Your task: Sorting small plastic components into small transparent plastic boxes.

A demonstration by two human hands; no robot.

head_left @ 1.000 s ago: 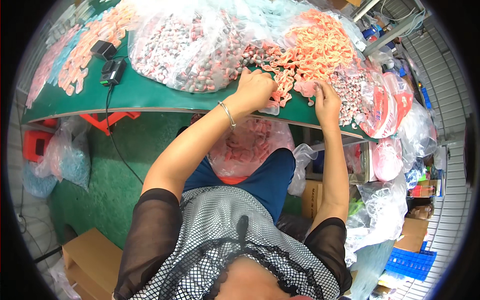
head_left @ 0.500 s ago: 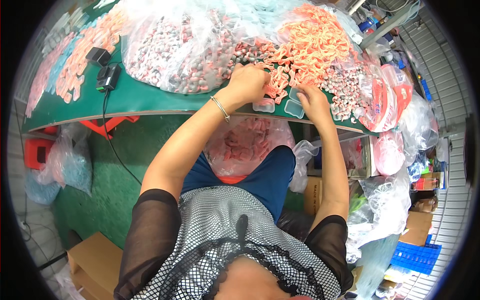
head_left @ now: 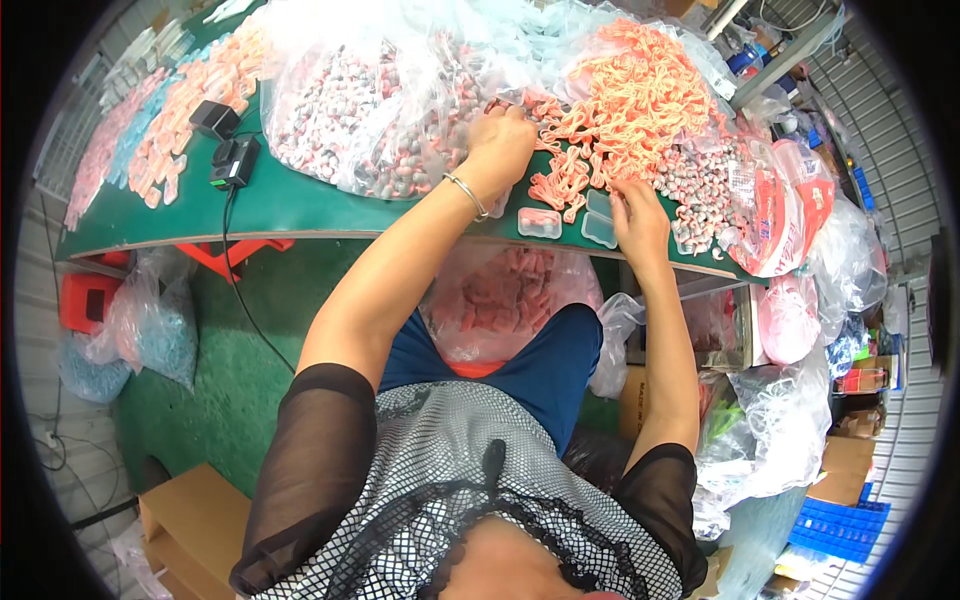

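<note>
My left hand [head_left: 503,145] is at the right edge of a big clear bag of small pink-and-grey plugs [head_left: 345,125]. Its fingers curl down among loose plugs, and whatever they hold is hidden. My right hand [head_left: 642,225] hovers by the lower edge of a heap of orange cords [head_left: 640,95], thumb apart from its bent fingers. Just left of it lies an open clear plastic case [head_left: 599,228]. A second small clear case [head_left: 540,223] with pinkish pieces inside sits nearer my left wrist. Bundled orange cords [head_left: 562,180] lie between my hands.
More plugs [head_left: 695,190] and a red-and-white plastic bag [head_left: 785,205] are on the right. Two black adapters [head_left: 235,160] and rows of orange cases [head_left: 205,85] stand left on the green table [head_left: 330,212]. Below its edge is a bag of pink pieces [head_left: 505,295].
My left hand has moved away from the small case to the loose plugs, uncovering that case. My right hand has drawn off the open case, slightly to the right. The whole view has shifted a little.
</note>
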